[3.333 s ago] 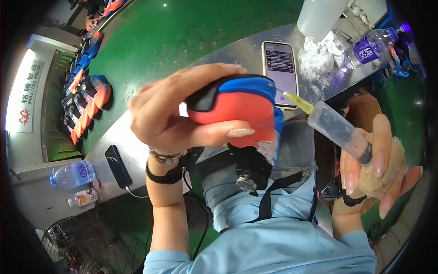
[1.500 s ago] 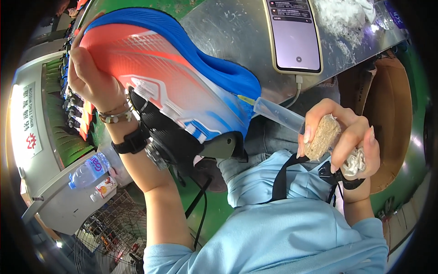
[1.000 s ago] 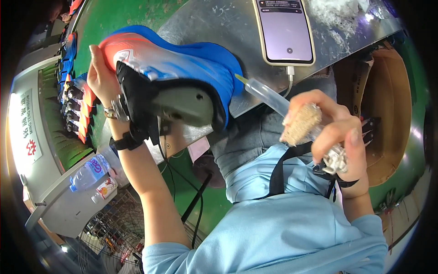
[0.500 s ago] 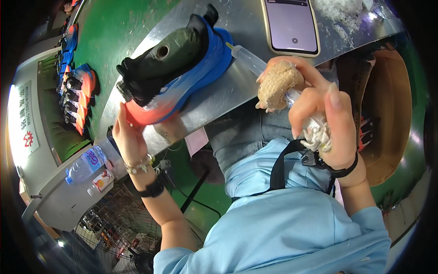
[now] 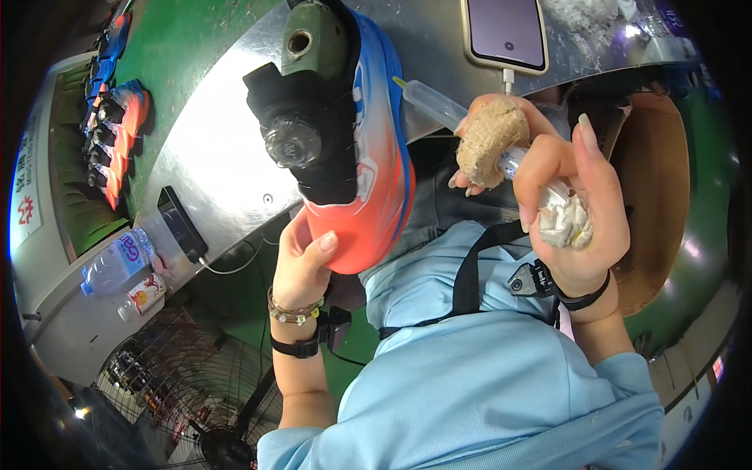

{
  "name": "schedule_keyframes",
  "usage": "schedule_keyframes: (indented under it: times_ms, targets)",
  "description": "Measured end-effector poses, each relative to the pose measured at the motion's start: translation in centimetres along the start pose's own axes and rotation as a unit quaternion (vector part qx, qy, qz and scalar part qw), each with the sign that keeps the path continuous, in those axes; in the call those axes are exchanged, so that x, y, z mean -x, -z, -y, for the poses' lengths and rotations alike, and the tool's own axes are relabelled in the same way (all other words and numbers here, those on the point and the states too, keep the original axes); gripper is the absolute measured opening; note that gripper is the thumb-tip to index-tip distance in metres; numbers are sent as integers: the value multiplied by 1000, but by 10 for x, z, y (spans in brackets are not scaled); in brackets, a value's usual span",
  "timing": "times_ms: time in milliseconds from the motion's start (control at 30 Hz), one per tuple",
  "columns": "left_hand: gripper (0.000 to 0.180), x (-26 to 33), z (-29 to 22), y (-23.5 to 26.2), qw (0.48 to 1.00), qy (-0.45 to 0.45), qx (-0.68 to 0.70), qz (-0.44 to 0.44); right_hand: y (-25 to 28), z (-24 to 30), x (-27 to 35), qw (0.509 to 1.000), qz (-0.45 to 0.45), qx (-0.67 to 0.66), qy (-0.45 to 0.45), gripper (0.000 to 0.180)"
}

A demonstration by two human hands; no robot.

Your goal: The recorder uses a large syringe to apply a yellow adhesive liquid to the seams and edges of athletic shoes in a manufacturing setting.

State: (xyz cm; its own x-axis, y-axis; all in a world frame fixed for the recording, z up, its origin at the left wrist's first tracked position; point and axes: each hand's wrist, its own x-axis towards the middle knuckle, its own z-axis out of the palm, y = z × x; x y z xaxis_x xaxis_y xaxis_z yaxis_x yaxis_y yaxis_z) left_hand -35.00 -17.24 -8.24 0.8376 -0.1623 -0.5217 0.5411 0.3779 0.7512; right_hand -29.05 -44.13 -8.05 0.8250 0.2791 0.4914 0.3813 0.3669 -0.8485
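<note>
A running shoe (image 5: 352, 235), fading from blue through white to orange, points its orange end toward me over the metal table's near edge. My left hand (image 5: 304, 262) grips that end, thumb on top and the other fingers mostly hidden. Inside the shoe sits a dark green shoe last (image 5: 313, 47) with a round hole. A clear round dial (image 5: 292, 143) lies on its black tongue. To its right, my right hand (image 5: 580, 180) is closed round a tan rough block (image 5: 493, 141), a clear yellow-tipped dropper tube (image 5: 431, 104) and a crumpled whitish wad (image 5: 565, 219).
A phone (image 5: 505, 35) with a cable lies at the back, beside white fluff (image 5: 591, 19). More shoes (image 5: 117, 149) line the far left. A black device (image 5: 182, 225) and plastic bottles (image 5: 117, 258) are at left, above a fan (image 5: 188, 384). A cardboard box (image 5: 654, 204) stands at right.
The shoe has swung round and come nearer, its orange end now toward me and its dial in view. My left hand has moved right with it. My right hand keeps its hold.
</note>
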Motion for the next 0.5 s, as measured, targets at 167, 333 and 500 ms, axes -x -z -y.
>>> schedule_keyframes:
  times_ms: [167,333,500]
  targets:
    - [61,-11,13,-9,999,7,22,41,-3,20,0,994,-29,-4,-110,20]
    - [67,-21,25,-16,993,15,73,89,-5,44,-3,974,-56,-7,-219,45]
    - [67,-45,32,-47,966,19,185,182,-7,75,-8,957,-100,-26,-272,60]
